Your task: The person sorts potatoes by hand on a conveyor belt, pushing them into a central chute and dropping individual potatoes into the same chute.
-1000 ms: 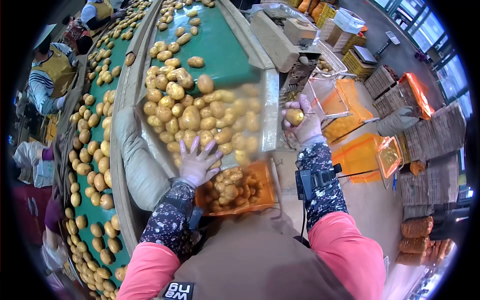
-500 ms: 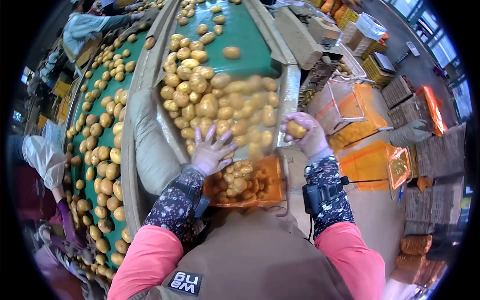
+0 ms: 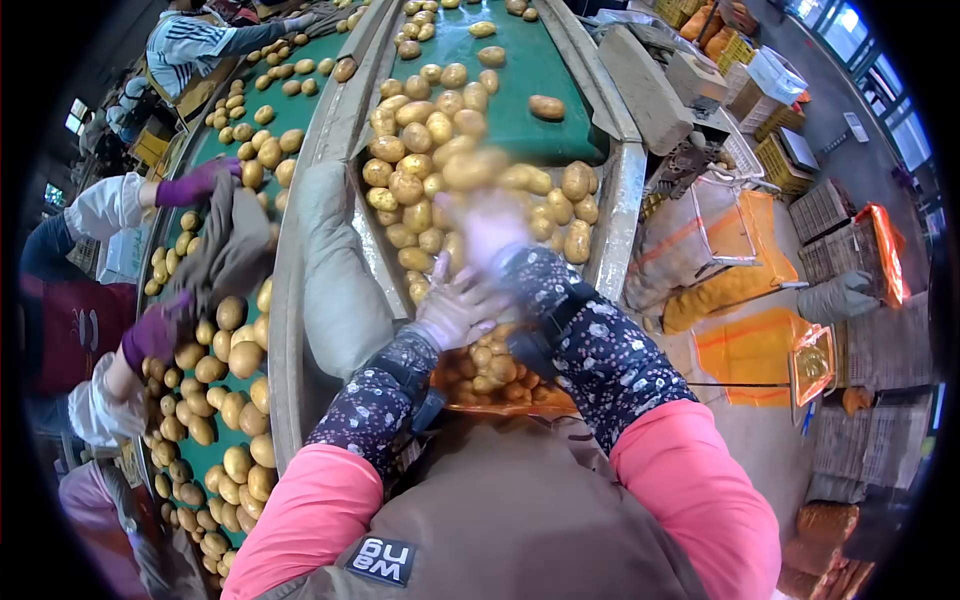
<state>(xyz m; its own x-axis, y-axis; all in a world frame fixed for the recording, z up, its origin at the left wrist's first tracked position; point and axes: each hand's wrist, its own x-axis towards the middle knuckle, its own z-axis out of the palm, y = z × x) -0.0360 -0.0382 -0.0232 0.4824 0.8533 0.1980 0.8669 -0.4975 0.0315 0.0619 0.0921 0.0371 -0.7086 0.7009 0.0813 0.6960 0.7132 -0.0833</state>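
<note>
My left hand (image 3: 458, 308), in a thin pale glove, has its fingers spread over the lower end of the metal chute, touching no potato that I can make out. My right hand (image 3: 490, 232) is smeared by motion, just above and beside it, over the potatoes (image 3: 418, 150); its fingers cannot be read. A blurred potato (image 3: 472, 168) is just beyond its fingertips; whether they touch is unclear. Below both hands, an orange mesh bag (image 3: 450, 392) holds several potatoes, partly hidden by my right forearm.
A green belt (image 3: 550, 75) feeds the chute (image 3: 622, 215). A grey padded roll (image 3: 335, 270) lies along its left side. Further left, a co-worker's purple-gloved hands (image 3: 150, 335) hold a grey cloth (image 3: 232, 250) over another potato belt. Orange bags on frames (image 3: 745, 345) stand at right.
My right hand has swung left from the chute's right side to its middle, and the potato it held is no longer clearly in it. The co-worker's gloves and cloth now reach over the left belt.
</note>
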